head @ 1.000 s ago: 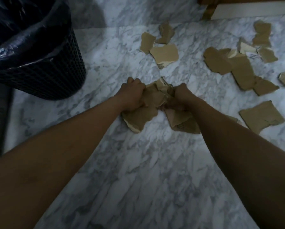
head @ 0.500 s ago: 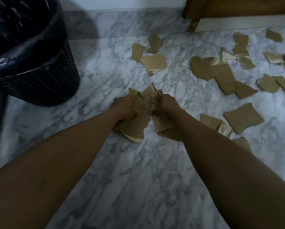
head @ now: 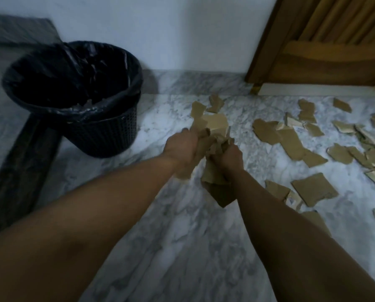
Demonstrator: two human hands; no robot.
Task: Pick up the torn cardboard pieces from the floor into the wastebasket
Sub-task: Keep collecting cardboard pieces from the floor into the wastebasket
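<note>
The left hand [head: 181,147] and right hand [head: 228,158] grip a crumpled bundle of torn brown cardboard pieces [head: 212,177] over the grey-veined marble floor [head: 182,247]; the bag-lined black mesh wastebasket [head: 108,136] stands at ten o'clock, loose brown cardboard scraps [head: 312,188] lie at three o'clock

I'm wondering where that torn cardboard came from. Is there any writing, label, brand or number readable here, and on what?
Nothing is legible.
White label on a floor scrap: dark print, too blurred to read.
Pale scrap nearer the person: small dark mark, too small to read.
Cardboard bundle held in left hand and right hand: no print visible.
Wastebasket: no text visible.
</note>
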